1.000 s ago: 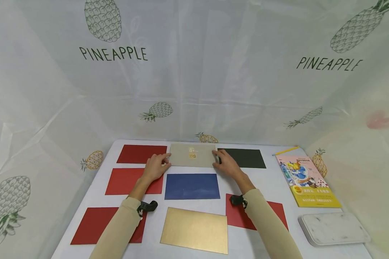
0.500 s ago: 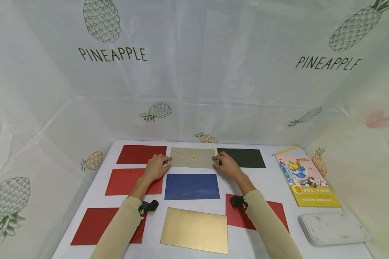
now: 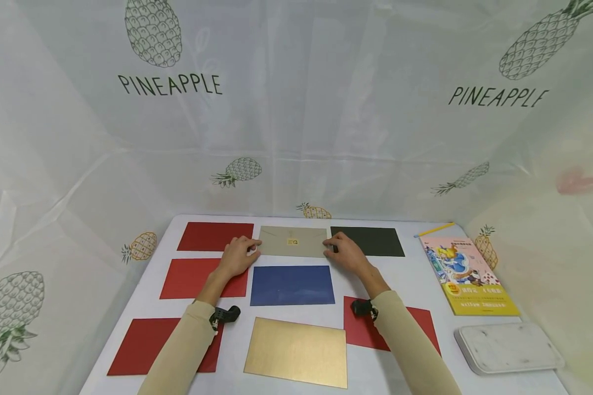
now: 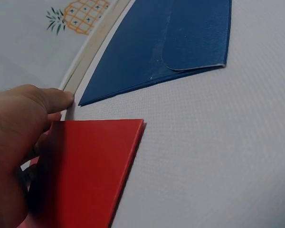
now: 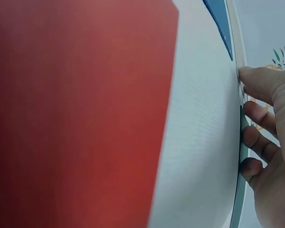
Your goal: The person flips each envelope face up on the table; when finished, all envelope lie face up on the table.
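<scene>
At the back of the white table lies a beige-grey envelope [image 3: 294, 250] with a small gold label. My left hand [image 3: 236, 256] holds its left edge with thumb and fingers at the side. At the opposite edge my right hand [image 3: 348, 253] grips in the same way, thumb and fingertips close together. The right wrist view shows the right thumb [image 5: 256, 80] on the envelope's edge, other fingers curled beside a dark green envelope [image 3: 375, 241]. A blue envelope [image 3: 292, 285] lies just in front. Under my left wrist is a red envelope [image 3: 188, 278].
Another red envelope [image 3: 214, 236] lies at back left. Near the front are a dark red one [image 3: 145, 343], a gold one [image 3: 296, 351] and a red one [image 3: 422, 323] under my right forearm. A book [image 3: 466, 274], a pencil [image 3: 435, 230] and a white case [image 3: 509, 348] lie at right.
The beige-grey envelope's far edge has come down and nearer since a second ago, and gold print above its label no longer shows. My hands have stayed at its sides.
</scene>
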Action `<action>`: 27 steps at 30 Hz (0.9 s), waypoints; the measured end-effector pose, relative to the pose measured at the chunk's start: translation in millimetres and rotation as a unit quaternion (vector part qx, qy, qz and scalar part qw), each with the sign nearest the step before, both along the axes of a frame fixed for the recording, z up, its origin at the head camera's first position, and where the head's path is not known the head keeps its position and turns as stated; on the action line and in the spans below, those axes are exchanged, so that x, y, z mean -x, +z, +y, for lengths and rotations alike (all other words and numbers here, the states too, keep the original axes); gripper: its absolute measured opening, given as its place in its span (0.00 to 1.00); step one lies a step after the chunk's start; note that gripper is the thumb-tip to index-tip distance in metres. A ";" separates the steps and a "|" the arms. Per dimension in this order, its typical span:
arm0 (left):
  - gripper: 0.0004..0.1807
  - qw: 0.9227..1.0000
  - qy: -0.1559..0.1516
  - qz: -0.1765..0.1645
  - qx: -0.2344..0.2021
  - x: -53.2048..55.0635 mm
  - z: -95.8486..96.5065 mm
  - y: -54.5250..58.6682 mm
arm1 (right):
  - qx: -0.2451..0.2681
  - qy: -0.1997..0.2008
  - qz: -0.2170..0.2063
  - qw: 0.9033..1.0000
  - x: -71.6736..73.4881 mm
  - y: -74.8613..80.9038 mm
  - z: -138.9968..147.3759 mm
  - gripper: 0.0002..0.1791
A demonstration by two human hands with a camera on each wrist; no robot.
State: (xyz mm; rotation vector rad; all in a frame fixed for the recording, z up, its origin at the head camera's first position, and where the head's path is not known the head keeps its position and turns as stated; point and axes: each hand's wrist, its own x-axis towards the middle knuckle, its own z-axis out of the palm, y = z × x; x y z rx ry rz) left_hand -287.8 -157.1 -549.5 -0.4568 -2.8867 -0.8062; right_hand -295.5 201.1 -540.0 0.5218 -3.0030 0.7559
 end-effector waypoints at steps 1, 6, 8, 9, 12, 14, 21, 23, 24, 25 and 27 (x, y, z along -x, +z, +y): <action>0.19 1.000 0.000 0.001 0.000 0.4 -0.4 -0.9 | 0.000 -0.001 0.001 1.000 0.1 -0.1 0.0 0.20; 0.19 1.000 -0.002 0.005 -0.001 1.1 -2.3 -3.3 | 0.000 0.000 0.006 1.000 0.0 0.1 0.6 0.20; 0.19 1.000 -0.003 0.007 -0.002 1.0 -2.5 -3.7 | 0.001 0.002 0.007 1.000 -0.3 0.0 0.8 0.20; 0.19 1.000 -0.003 0.008 -0.004 1.0 -2.5 -4.0 | 0.001 0.002 0.007 1.000 -0.4 -0.2 0.9 0.20; 0.19 1.000 -0.005 0.014 -0.007 0.7 -2.5 -5.0 | 0.002 -0.002 0.005 1.000 -0.2 -1.0 0.6 0.20; 0.19 1.000 -0.005 0.015 -0.007 0.5 -2.7 -5.6 | -0.001 -0.003 0.004 1.000 0.0 -1.4 0.1 0.20; 0.19 1.000 -0.005 0.001 -0.003 -0.5 -3.2 -2.0 | -0.005 -0.002 -0.001 1.000 0.0 -0.5 -0.4 0.20; 0.19 1.000 -0.010 0.002 -0.009 -0.3 -3.6 -0.8 | -0.008 -0.003 -0.006 1.000 0.2 1.3 -0.7 0.20; 0.20 1.000 -0.012 0.004 -0.011 -0.1 -3.9 -0.6 | -0.011 -0.003 -0.009 1.000 0.2 2.3 -1.0 0.20; 0.20 1.000 -0.015 0.007 -0.015 0.5 -4.5 -0.9 | -0.015 -0.004 -0.012 1.000 0.3 3.5 -1.5 0.19; 0.20 0.999 -0.017 0.015 -0.029 1.0 -6.1 -0.7 | -0.019 -0.005 -0.014 1.000 0.4 6.2 -3.1 0.19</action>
